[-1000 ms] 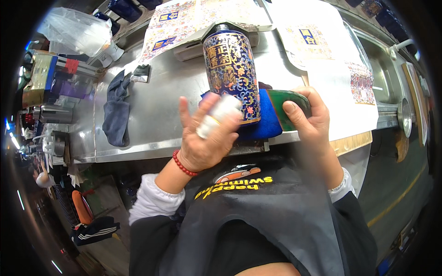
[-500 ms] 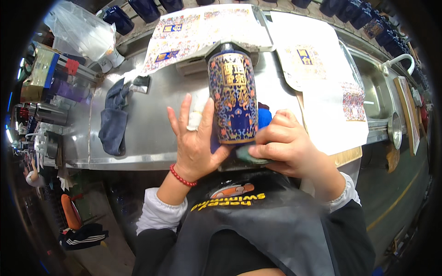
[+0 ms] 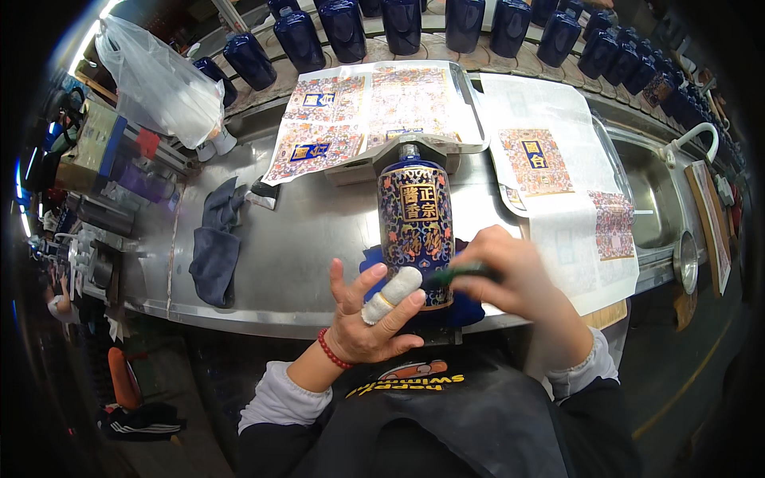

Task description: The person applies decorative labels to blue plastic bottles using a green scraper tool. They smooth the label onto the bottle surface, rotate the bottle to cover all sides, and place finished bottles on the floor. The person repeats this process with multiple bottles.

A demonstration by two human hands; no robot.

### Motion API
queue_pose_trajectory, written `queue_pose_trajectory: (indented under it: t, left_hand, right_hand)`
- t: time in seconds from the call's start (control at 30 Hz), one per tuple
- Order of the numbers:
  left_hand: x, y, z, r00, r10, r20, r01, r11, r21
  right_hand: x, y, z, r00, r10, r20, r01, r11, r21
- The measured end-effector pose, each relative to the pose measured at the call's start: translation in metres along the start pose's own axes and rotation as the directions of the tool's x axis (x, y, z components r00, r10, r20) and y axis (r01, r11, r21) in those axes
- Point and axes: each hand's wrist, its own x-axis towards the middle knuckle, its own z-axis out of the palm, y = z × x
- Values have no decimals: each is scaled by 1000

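A dark blue bottle [image 3: 417,227] with a colourful floral decal and gold characters lies on its back, neck pointing away from me. Under its lower part is a blue cloth [image 3: 472,312]. My left hand [image 3: 370,315] is open beside the bottle's lower left side, fingers spread, one finger wrapped in white bandage; the fingertips are at or just over the decal. Closed around a dark green scraper [image 3: 462,273], my right hand [image 3: 510,271] is on the bottle's right side, with the blade against its lower face. Motion blurs the scraper and that hand.
Printed decal sheets [image 3: 339,119] lie on a metal tray behind the bottle, with more sheets [image 3: 550,167] to the right. A dark cloth [image 3: 215,243] lies at left on the steel table [image 3: 291,263]. Blue bottles [image 3: 402,28] line a curved conveyor; a sink [image 3: 649,179] is at right.
The bottle and table appear lower in the picture. My left hand has shifted right toward the bottle's lower end. The right hand has brought the scraper from below the base up onto the decal.
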Motion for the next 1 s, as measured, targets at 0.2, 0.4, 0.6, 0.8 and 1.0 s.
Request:
queue_pose_trajectory:
  t: [0.2,0.4,0.6,0.8,1.0]
  left_hand:
    - [1,-2,1,999,-16,-35,16,1000,-18]
    - [7,1,1,968,-250,29,248,967,53]
    - [11,5,2,948,-317,29,316,948,43]
    - [8,7,9,904,-427,35,428,903,-34]
    - [11,5,8,903,-429,31,430,903,-29]
  right_hand:
    - [12,0,0,962,-273,-25,245,894,-374]
    - [55,-4,-6,963,218,-159,-212,976,52]
    - [87,-34,-8,899,-299,319,376,901,-217]
    - [111,-8,-5,957,-208,203,260,926,-274]
    - [119,-24,0,965,-261,19,197,674,-712]
